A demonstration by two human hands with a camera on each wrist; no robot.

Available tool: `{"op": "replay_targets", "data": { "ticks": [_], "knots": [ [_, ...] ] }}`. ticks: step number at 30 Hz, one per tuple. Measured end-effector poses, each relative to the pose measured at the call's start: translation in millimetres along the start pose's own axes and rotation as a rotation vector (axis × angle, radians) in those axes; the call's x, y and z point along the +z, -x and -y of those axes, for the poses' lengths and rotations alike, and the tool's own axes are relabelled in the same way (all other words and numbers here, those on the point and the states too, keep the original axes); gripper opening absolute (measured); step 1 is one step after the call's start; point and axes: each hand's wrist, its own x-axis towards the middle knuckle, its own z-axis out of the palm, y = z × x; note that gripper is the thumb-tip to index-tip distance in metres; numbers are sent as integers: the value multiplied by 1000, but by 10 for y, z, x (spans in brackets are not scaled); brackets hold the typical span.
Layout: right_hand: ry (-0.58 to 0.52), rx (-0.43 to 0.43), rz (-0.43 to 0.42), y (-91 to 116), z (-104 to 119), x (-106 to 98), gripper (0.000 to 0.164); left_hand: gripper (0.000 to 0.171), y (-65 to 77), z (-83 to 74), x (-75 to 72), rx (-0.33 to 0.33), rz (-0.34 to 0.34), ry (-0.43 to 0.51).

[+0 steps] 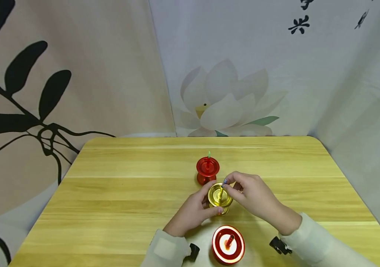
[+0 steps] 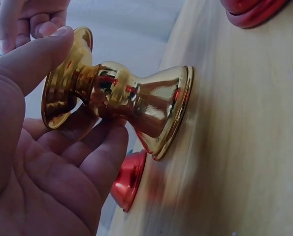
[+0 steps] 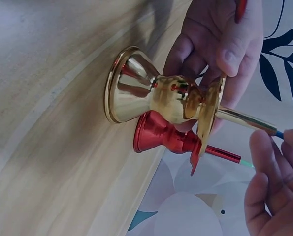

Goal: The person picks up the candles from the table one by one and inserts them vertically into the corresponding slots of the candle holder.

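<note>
A shiny gold candle holder (image 1: 215, 200), with a flared base and a thin upright tube (image 3: 247, 122), stands on the table. My left hand (image 1: 193, 211) grips it around the neck and dish, thumb (image 2: 48, 54) on the dish's rim. At the top of the tube, my right hand (image 1: 255, 193) pinches a small blue piece (image 3: 279, 133) between thumb and index finger. The fingertips hide most of that piece. Just behind stands a red candle holder (image 1: 206, 178) of the same shape, a pale green tip (image 1: 209, 154) on its tube.
Another red candle holder (image 1: 215, 253) stands nearer the front, between the forearms; its dish reflects bright light and its tube shows a dark top. Wood-grain tabletop (image 1: 126, 193) extends to both sides. Printed curtains (image 1: 126, 66) hang behind the far edge.
</note>
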Motion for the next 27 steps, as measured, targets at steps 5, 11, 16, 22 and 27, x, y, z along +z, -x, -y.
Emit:
{"op": "replay_targets", "data": {
  "ticks": [5, 11, 16, 22, 27],
  "knots": [
    [9, 9, 8, 20, -6, -5, 7, 75, 4, 7, 19, 2, -16, 2],
    [33, 6, 0, 78, -57, -14, 8, 80, -4, 38, 18, -1, -44, -30],
    [54, -27, -8, 168, -123, -34, 10, 92, 14, 39, -19, -13, -80, -51],
    [58, -16, 14, 299, -225, -50, 8, 84, 146, 2, -124, -28, -110, 7],
    [110, 20, 34, 435, -302, -118, 12, 79, 285, -32, -141, -12, -100, 11]
  ]
}}
